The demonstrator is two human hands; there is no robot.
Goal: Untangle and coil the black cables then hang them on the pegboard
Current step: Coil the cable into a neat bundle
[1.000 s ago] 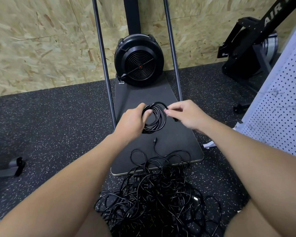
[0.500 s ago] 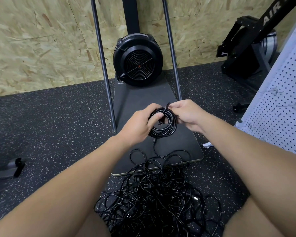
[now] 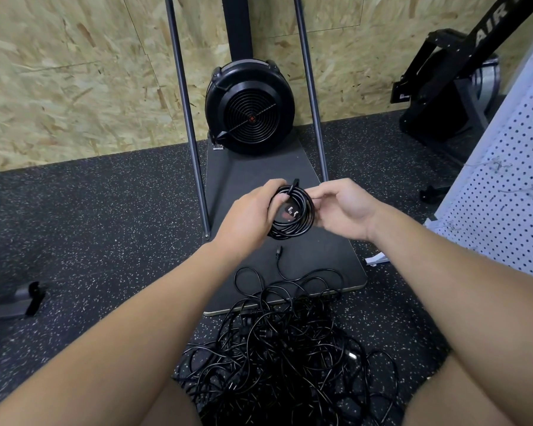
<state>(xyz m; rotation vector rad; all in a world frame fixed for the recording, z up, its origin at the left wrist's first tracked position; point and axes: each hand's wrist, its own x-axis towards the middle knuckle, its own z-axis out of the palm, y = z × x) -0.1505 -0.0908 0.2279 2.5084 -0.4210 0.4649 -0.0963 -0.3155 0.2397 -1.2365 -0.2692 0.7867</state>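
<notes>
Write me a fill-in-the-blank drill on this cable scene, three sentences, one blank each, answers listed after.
1. Both hands hold one cable wound into a ____.
2. The left hand grips it while the right hand touches its ____ side.
3. The tangled pile of cables lies on the floor, and the white pegboard stands to the person's ____.

Missing words: coil; right; right

coil (image 3: 293,212) – wound, held aloft | cable pile (image 3: 285,361) – tangled, floor
</notes>
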